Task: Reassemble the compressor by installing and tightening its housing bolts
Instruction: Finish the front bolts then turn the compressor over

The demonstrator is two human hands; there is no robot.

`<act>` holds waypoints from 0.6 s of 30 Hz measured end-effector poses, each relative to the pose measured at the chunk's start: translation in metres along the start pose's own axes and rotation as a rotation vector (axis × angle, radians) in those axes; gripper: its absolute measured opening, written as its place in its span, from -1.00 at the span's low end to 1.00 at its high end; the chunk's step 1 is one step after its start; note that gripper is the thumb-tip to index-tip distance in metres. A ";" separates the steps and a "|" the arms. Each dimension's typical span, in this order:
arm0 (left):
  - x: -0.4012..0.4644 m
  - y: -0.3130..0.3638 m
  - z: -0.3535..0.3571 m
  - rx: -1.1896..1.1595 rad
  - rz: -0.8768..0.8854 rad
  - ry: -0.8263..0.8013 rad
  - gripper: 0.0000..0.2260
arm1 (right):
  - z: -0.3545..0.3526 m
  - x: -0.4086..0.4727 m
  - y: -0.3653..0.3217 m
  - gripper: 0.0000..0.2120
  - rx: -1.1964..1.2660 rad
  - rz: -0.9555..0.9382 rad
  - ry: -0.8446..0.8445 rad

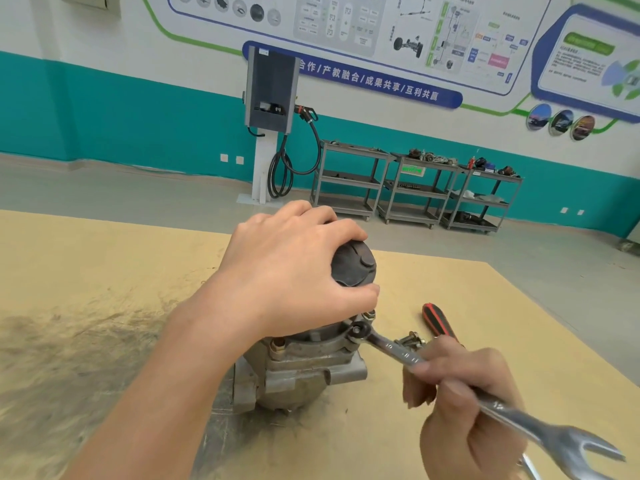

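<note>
A grey metal compressor [304, 372] stands upright on the wooden table [104, 271], with a dark round cap [353, 265] on top. My left hand [291, 268] grips that cap from above and from the left. My right hand [464, 403] holds the shaft of a silver combination wrench [398, 351]. The wrench's ring end sits over a housing bolt [356, 331] on the compressor's right flange, and its open end sticks out at the lower right. Another bolt head [277, 344] shows on the flange's left side.
Loose bolts [410, 340] lie on the table just right of the compressor, beside a red and black tool handle [438, 322]. Across the floor stand a charging post [270, 98] with cables and three grey tool carts [415, 188] against the teal wall.
</note>
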State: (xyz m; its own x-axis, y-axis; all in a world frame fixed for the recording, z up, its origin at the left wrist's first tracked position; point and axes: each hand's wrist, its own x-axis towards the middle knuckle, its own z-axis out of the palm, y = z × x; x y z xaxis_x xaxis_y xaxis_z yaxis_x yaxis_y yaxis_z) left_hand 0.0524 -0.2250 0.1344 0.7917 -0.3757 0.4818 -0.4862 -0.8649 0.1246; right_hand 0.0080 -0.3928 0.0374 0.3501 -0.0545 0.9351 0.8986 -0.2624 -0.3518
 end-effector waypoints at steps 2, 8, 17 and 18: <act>0.000 0.000 0.000 0.000 0.000 0.000 -0.46 | 0.000 0.006 -0.003 -0.80 0.025 0.026 0.014; 0.001 -0.002 0.001 -0.010 0.018 -0.001 -0.45 | -0.011 0.033 0.002 -0.63 0.241 0.481 0.132; 0.000 -0.002 0.002 -0.023 0.024 0.007 -0.49 | -0.003 0.051 0.035 -0.62 0.543 0.829 0.001; 0.000 -0.002 0.002 -0.020 0.020 0.008 -0.47 | -0.002 0.053 0.038 -0.63 0.558 0.859 -0.030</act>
State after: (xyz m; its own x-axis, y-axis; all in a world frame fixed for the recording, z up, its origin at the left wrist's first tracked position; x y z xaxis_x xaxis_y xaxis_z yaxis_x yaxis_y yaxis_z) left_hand 0.0544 -0.2239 0.1321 0.7787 -0.3904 0.4912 -0.5096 -0.8502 0.1321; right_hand 0.0601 -0.4080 0.0739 0.9332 0.0139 0.3591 0.3333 0.3401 -0.8793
